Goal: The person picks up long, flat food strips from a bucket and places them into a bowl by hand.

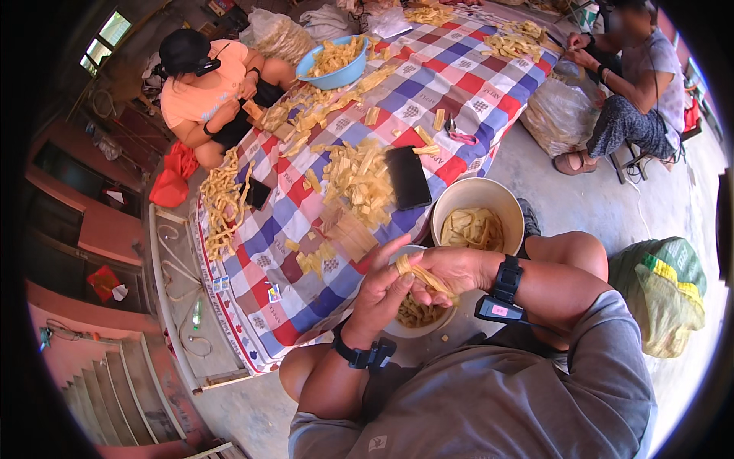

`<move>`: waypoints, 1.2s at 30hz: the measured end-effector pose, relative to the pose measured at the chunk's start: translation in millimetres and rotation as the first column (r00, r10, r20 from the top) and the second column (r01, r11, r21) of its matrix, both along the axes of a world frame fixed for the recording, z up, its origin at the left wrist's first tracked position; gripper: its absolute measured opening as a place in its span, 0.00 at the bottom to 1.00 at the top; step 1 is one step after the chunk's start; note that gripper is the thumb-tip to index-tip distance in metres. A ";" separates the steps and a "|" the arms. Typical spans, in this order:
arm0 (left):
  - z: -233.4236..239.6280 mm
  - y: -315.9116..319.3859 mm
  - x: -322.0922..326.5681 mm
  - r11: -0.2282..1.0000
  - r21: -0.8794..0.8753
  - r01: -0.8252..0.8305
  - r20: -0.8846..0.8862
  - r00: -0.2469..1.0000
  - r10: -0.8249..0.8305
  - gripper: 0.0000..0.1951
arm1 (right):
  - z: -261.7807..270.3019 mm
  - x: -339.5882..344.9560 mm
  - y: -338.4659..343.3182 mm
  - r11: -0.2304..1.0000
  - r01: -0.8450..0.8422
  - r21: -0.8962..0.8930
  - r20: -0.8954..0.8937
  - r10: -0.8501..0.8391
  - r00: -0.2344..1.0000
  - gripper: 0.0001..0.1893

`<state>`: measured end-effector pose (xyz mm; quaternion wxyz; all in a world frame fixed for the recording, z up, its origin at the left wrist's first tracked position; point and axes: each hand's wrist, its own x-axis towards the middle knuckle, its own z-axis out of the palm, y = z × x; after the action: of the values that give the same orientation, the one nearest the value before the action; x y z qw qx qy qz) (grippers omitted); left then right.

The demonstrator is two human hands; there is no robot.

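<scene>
My left hand (383,290) and my right hand (453,269) meet over a white bucket, with a pale yellow folded strip (424,275) between them. My left thumb and fingers pinch the strip's upper, looped end; its lower end lies along my right palm and fingers. The white bucket (401,330) below holds twisted yellow pieces and is partly hidden by my hands. Just beyond, a larger cream bucket (519,212) holds soft yellow strips. On the table edge nearest my hands are a wooden board (350,232) and a heap of yellow strip pieces (358,178).
The checked cloth table (309,212) bears a black tablet (408,178), a phone (258,194), pliers-like cutters (453,129), a blue basin (338,72) and knotted yellow pieces (221,212). Two people (206,92) (636,80) sit beyond it. A green sack (659,298) stands at right.
</scene>
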<state>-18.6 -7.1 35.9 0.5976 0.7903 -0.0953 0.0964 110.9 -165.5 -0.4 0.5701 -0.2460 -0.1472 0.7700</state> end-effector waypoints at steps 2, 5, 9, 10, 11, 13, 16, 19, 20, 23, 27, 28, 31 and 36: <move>1.2 0.0 -0.5 1.000 0.009 -0.012 0.003 1.000 0.012 0.16 | 11.5 -3.3 1.8 0.997 0.063 -0.046 0.081 -0.059 0.995 0.21; 2.7 -6.6 -3.3 0.998 -0.053 -0.042 -0.030 0.999 0.040 0.16 | 6.0 -9.3 5.8 0.961 0.274 -0.039 0.222 -0.259 0.940 0.16; -3.3 -1.9 -0.3 0.927 0.328 -0.182 0.144 0.979 0.142 0.17 | -2.8 -20.0 10.2 0.805 0.586 0.094 0.479 -0.553 0.682 0.10; -2.9 1.1 1.0 0.817 0.515 -0.261 0.260 0.955 0.141 0.17 | 4.3 -20.8 9.7 0.781 0.617 0.091 0.487 -0.576 0.657 0.10; -1.2 1.5 0.6 0.789 0.540 -0.292 0.265 0.949 0.170 0.18 | 4.2 -20.5 10.1 0.760 0.637 0.125 0.516 -0.598 0.613 0.09; 4.6 1.4 -1.3 0.726 0.593 -0.348 0.275 0.935 0.223 0.20 | 2.9 -21.0 9.9 0.715 0.671 0.197 0.561 -0.643 0.521 0.09; 5.8 1.6 -3.6 0.642 0.679 -0.357 0.262 0.934 0.243 0.21 | 11.4 -16.8 5.1 0.728 0.608 0.318 0.887 -0.454 0.079 0.07; 4.6 1.5 -2.9 0.613 0.691 -0.382 0.248 0.923 0.296 0.23 | 20.7 -10.8 4.8 0.637 0.371 0.675 0.734 -0.534 -0.419 0.05; 2.3 1.4 -2.2 0.653 0.655 -0.380 0.226 0.923 0.311 0.23 | 21.3 -8.4 4.9 0.638 0.325 0.699 0.704 -0.529 -0.475 0.05; -9.3 0.2 0.3 0.834 0.412 -0.367 0.107 0.928 0.356 0.21 | 24.5 -5.2 4.3 0.645 0.218 0.732 0.635 -0.532 -0.560 0.05; -19.0 -4.6 0.0 0.924 -0.150 -0.351 -0.158 0.931 0.328 0.18 | 25.9 -13.7 8.0 0.675 0.144 0.724 0.633 -0.565 -0.530 0.05; -20.0 -5.0 0.4 0.904 -0.240 -0.353 -0.212 0.928 0.306 0.17 | 23.6 -16.8 9.1 0.682 0.119 0.722 0.625 -0.568 -0.536 0.06; -24.8 3.0 2.2 0.882 -0.320 -0.346 -0.307 0.919 0.249 0.15 | 16.3 -19.2 10.5 0.684 0.155 0.712 0.662 -0.582 -0.472 0.06; -28.1 5.3 3.0 0.936 -0.208 -0.285 -0.246 0.941 0.232 0.11 | 17.3 -23.4 6.7 0.735 0.337 0.589 0.808 -0.522 -0.275 0.09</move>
<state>-15.6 -1.7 7.8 0.6776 0.7235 0.0884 0.0984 87.5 -158.8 16.9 0.5284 -0.7123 -0.4565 0.0717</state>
